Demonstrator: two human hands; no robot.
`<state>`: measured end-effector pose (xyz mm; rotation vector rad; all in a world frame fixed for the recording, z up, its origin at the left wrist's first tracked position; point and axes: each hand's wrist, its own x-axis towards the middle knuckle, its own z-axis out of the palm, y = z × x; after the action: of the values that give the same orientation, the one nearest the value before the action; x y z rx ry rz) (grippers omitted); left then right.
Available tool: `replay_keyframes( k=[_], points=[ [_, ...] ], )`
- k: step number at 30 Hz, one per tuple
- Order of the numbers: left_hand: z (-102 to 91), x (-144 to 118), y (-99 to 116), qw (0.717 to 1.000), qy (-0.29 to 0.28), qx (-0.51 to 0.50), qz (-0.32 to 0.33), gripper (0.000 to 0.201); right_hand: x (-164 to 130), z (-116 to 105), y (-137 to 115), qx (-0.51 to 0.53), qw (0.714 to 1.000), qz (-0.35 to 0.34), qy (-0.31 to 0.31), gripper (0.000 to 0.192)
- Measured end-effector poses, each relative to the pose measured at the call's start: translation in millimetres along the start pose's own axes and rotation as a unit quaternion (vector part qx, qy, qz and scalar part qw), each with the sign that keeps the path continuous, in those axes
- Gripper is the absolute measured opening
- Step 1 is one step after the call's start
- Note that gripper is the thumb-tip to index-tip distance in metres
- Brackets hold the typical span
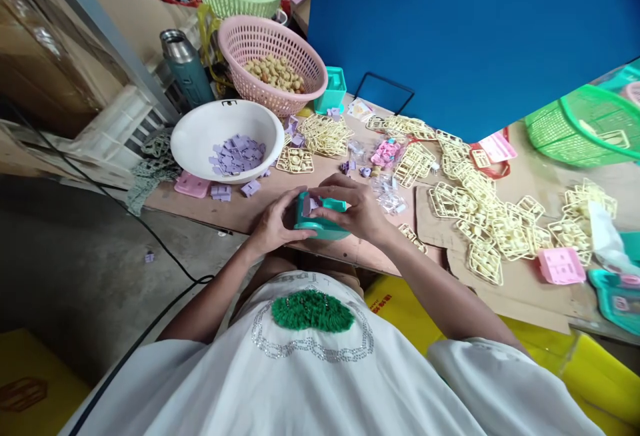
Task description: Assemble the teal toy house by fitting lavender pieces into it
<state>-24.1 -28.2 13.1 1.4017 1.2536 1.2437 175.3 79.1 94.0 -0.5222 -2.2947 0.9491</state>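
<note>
A small teal plastic housing [320, 217] sits between both hands at the near edge of the table [260, 206], just in front of the person's body, with a small lilac piece [311, 204] resting in or on its top face. Its long axis runs roughly left to right across the view, so each hand takes one end. The left hand [274, 224] cups the left end, fingers wrapped around the side and thumb up against the upper edge; the right hand [356, 208] arches over the top and right end, fingertips curled down onto the upper surface close to the lilac piece. Both hands are closed on the housing, and they nearly meet over it; the right hand lies slightly nearer to the lilac piece, though whether its fingertips press that piece or only the housing cannot be told. Just beyond and to the left stands a white bowl [200, 131] holding more lilac pieces [236, 155], with a few loose ones on the table beside it. Behind the bowl is a pink basket [240, 39] of tan parts, and a metal flask [184, 63] stands to its left. To the right, well apart from the hands, cream plastic frames [480, 216] lie scattered across the table, with a pink part [561, 265] among them and a green basket [575, 126] farther back.
</note>
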Motion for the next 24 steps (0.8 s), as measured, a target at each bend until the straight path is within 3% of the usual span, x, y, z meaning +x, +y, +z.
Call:
replay_keyframes(
  k=[9,16,21,24],
  points=[
    [0.5,1,-3,1.000,0.003,-0.019,-0.012,0.093,12,-8,-2,-0.056,0.996,-0.012,-0.072,0.042],
    [-2.0,2,-5,1.000,-0.001,-0.007,-0.012,0.093,13,3,2,-0.033,0.997,-0.002,-0.069,0.037],
    [-1.6,4,-2,0.999,-0.012,-0.026,-0.018,0.094,9,-10,-2,-0.058,0.991,0.000,-0.124,0.031],
    [-1.6,4,0,0.999,-0.018,-0.033,-0.022,0.094,9,-14,-5,-0.054,0.992,0.009,-0.117,0.028]
  ],
)
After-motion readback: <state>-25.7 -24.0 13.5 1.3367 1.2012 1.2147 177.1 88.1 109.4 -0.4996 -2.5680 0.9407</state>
